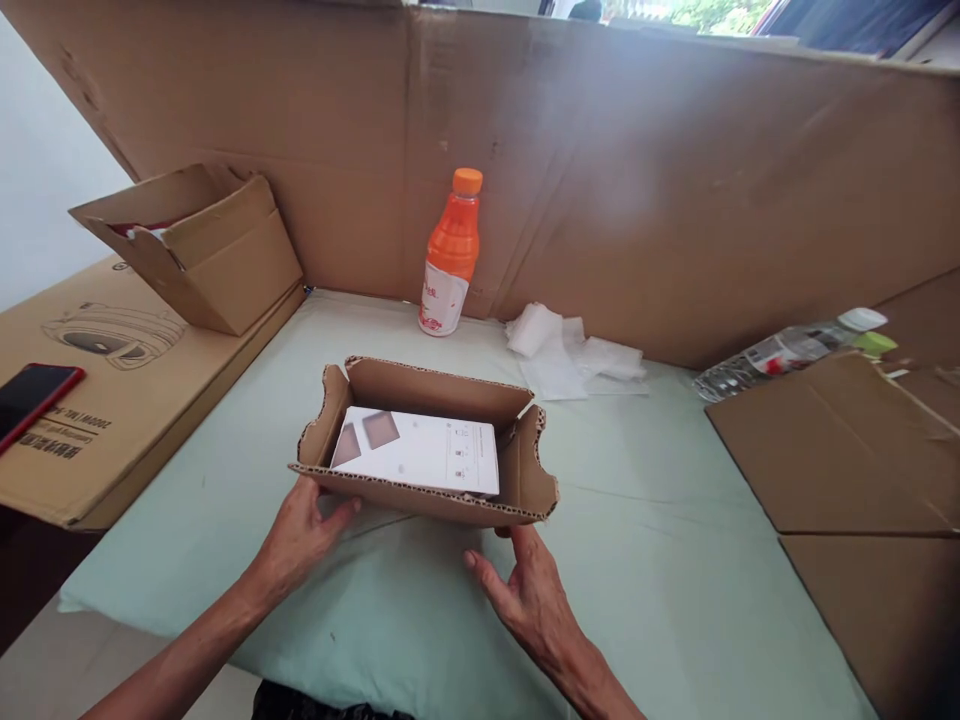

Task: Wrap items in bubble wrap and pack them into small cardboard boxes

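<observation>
An open-topped cardboard box [420, 500] with ragged cut edges sits over the middle of the green cloth. Inside it lies a white printed carton [420, 450] with two brown squares on its top. My left hand [306, 530] grips the box at the near left corner, its thumb along the front wall and its other fingers partly hidden. At the near right corner, my right hand [521, 585] has its fingers curled under the box's lower edge. The right thumb stands out, away from the wall.
An orange-capped bottle [450, 255] stands behind the box, beside crumpled white wrapping [566, 350]. A clear plastic bottle [787, 352] leans at right near cardboard flaps [840, 450]. On the left, a large carton [150, 400] bears another open box [232, 260] and a phone [34, 395].
</observation>
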Motion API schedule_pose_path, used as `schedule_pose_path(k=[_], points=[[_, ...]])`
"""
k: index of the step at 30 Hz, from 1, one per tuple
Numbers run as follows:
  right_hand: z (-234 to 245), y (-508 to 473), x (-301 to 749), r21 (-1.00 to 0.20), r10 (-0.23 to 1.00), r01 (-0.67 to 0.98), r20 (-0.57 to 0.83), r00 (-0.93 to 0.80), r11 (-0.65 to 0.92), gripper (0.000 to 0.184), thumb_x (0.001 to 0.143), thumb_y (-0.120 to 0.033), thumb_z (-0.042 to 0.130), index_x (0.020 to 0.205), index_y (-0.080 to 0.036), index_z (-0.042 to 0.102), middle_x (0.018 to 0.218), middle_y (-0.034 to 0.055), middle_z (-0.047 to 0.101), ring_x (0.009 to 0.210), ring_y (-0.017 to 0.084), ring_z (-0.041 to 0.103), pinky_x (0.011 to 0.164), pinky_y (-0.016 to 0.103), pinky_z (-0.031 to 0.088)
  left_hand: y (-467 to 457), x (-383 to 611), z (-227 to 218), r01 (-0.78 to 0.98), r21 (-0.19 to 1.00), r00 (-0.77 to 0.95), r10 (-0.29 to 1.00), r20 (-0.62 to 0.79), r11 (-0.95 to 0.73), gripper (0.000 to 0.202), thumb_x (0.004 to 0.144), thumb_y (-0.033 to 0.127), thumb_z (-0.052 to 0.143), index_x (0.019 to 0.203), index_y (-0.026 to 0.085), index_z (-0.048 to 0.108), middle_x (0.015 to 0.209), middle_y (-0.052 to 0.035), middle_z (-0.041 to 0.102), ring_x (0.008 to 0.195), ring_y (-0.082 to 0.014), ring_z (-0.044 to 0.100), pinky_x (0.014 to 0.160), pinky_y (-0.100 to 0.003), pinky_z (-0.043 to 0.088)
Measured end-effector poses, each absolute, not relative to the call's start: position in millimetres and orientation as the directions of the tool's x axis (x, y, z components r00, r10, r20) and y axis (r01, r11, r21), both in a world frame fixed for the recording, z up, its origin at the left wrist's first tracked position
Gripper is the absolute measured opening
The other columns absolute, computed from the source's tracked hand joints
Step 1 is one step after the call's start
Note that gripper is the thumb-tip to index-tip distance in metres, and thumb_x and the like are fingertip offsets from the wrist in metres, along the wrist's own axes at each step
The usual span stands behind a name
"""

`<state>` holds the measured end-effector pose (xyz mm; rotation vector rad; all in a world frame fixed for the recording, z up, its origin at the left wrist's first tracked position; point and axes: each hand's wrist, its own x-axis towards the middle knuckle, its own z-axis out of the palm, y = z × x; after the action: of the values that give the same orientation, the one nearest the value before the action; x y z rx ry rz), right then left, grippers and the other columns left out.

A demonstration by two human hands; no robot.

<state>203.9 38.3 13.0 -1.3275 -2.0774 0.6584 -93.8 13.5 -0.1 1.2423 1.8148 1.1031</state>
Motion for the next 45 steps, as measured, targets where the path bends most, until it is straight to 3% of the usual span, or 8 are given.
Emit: schedule_pose_path(k=[4, 9, 14, 21, 25, 30, 36, 45], points=[[13.8, 108.4, 188.4, -0.722, 0.935, 0.601, 0.197, -0.296, 0.342, 0.028, 0.087, -0.037, 0.059, 0.109, -0.020, 0.058, 0.092, 0.0067, 0.068, 0.069, 0.020, 0.061, 0.069, 0.037, 0.057, 84.7, -102.3, 1.1, 0.395, 0.913, -0.315, 0.949, 0.028, 0.105, 0.045, 0.075, 0.045, 0.068, 0.110, 0.017, 0.061, 0.108, -0.0095, 0.070, 0.095, -0.0278, 0.068, 0.087, -0.045, 0.056], [3.0, 203.0, 160.0, -0.790, 0.944, 0.517, 0.257, -0.207, 0.329, 0.056, 0.079, -0.034, 0.062, 0.132, -0.018, 0.052, 0.119, 0.0136, 0.067, 0.105, 0.029, 0.064, 0.088, 0.045, 0.055, 190.3, -104.7, 1.7, 0.377, 0.926, -0.367, 0.916, 0.159, -0.010, 0.045, 0.069, 0.034, 0.070, 0.110, 0.017, 0.061, 0.101, -0.0067, 0.067, 0.093, -0.0258, 0.066, 0.089, -0.045, 0.056], [-14.3, 245.9, 184.6, -0.828, 0.950, 0.467, 0.270, -0.155, 0.312, 0.064, 0.077, -0.039, 0.062, 0.138, -0.019, 0.052, 0.137, 0.0156, 0.062, 0.116, 0.030, 0.063, 0.092, 0.046, 0.054, 228.4, -91.0, -25.9, 0.273, 0.960, -0.419, 0.890, 0.181, -0.067, 0.065, 0.077, 0.028, 0.062, 0.138, 0.016, 0.044, 0.130, -0.0158, 0.060, 0.117, -0.0246, 0.063, 0.106, -0.044, 0.050], [-3.5, 343.7, 242.2, -0.833, 0.951, 0.549, 0.223, 0.213, 0.072, 0.063, 0.077, -0.045, 0.064, 0.128, -0.008, 0.060, 0.116, 0.0209, 0.069, 0.097, 0.029, 0.067, 0.088, 0.047, 0.053, 215.6, -82.1, -59.4, 0.253, 0.960, -0.551, 0.797, 0.247, -0.123, 0.074, 0.075, 0.021, 0.066, 0.145, 0.018, 0.041, 0.135, -0.0167, 0.055, 0.128, -0.0254, 0.057, 0.116, -0.046, 0.042], [8.4, 374.3, 230.1, -0.834, 0.943, 0.543, 0.250, 0.220, 0.094, 0.046, 0.079, -0.043, 0.062, 0.112, -0.011, 0.068, 0.090, 0.0115, 0.072, 0.083, 0.025, 0.067, 0.082, 0.042, 0.053, 217.1, -83.7, -60.8, 0.273, 0.956, -0.577, 0.776, 0.254, -0.111, 0.072, 0.078, 0.023, 0.063, 0.145, 0.016, 0.039, 0.134, -0.0180, 0.055, 0.127, -0.0248, 0.058, 0.114, -0.045, 0.044], [44.8, 302.3, 249.2, -0.761, 0.904, 0.602, 0.402, 0.145, 0.242, 0.021, 0.082, -0.034, 0.059, 0.087, -0.019, 0.073, 0.091, 0.0073, 0.074, 0.090, 0.024, 0.066, 0.092, 0.041, 0.050, 219.7, -85.6, -58.1, 0.283, 0.952, -0.574, 0.776, 0.262, -0.112, 0.071, 0.080, 0.024, 0.061, 0.146, 0.015, 0.037, 0.137, -0.0190, 0.054, 0.129, -0.0236, 0.057, 0.114, -0.042, 0.044], [70.7, 159.1, 272.6, -0.436, 0.804, 0.767, 0.571, -0.167, 0.470, 0.015, 0.093, -0.028, 0.058, 0.095, -0.025, 0.073, 0.105, 0.0071, 0.074, 0.102, 0.025, 0.068, 0.094, 0.044, 0.050, 181.6, -73.0, -36.6, 0.346, 0.937, -0.584, 0.770, 0.257, -0.049, 0.072, 0.076, 0.022, 0.065, 0.144, 0.017, 0.042, 0.145, -0.0179, 0.048, 0.140, -0.0293, 0.047, 0.120, -0.048, 0.035], [55.2, 54.0, 233.0, -0.577, 0.812, 0.588, 0.510, -0.283, 0.567, 0.015, 0.094, -0.020, 0.058, 0.102, -0.024, 0.070, 0.115, 0.0096, 0.073, 0.108, 0.024, 0.068, 0.092, 0.043, 0.055, 30.5, -27.8, -7.6, 0.456, 0.890, -0.213, 0.969, 0.126, -0.015, 0.034, 0.086, 0.029, 0.059, 0.118, 0.021, 0.067, 0.134, -0.0114, 0.061, 0.128, -0.0281, 0.058, 0.105, -0.044, 0.051]])
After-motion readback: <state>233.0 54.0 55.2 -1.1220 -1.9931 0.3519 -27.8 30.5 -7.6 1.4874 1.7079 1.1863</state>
